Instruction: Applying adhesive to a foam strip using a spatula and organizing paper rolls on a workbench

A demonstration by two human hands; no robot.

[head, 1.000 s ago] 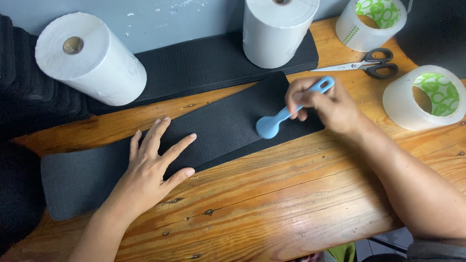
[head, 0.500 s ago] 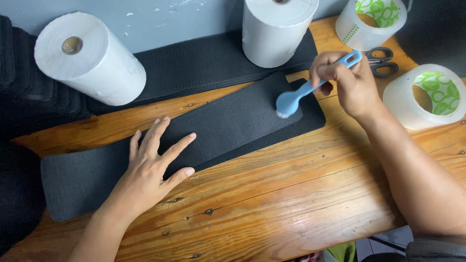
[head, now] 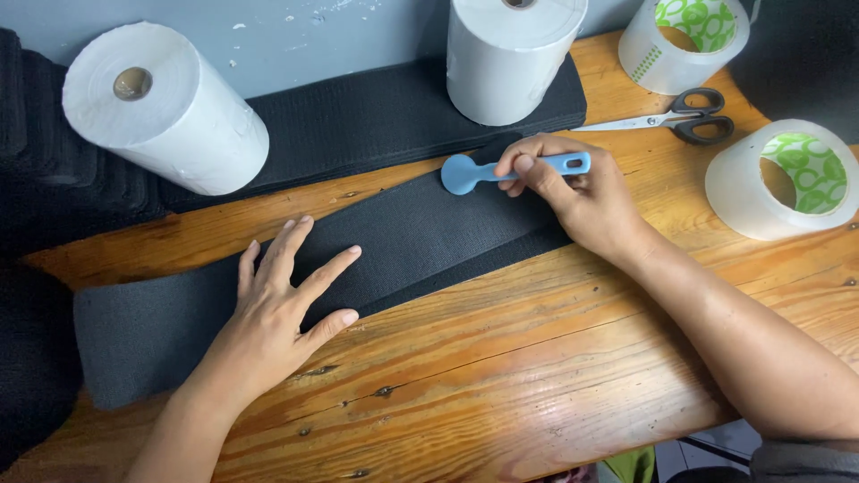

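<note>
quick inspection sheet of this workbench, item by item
surface: wooden table, knotted planks, bare along the near edge.
job's things: black fabric strip lying flat across the table; blue spoon-shaped tool at its far edge.
clutter: two white paper rolls, one lying on its side, one upright; two clear tape rolls; scissors; stack of black strips at the back.
hands: left hand flat on the strip, fingers spread; right hand gripping the tool's handle.
cables: nothing seen.
surroundings: grey wall behind; dark material at the left edge.
</note>
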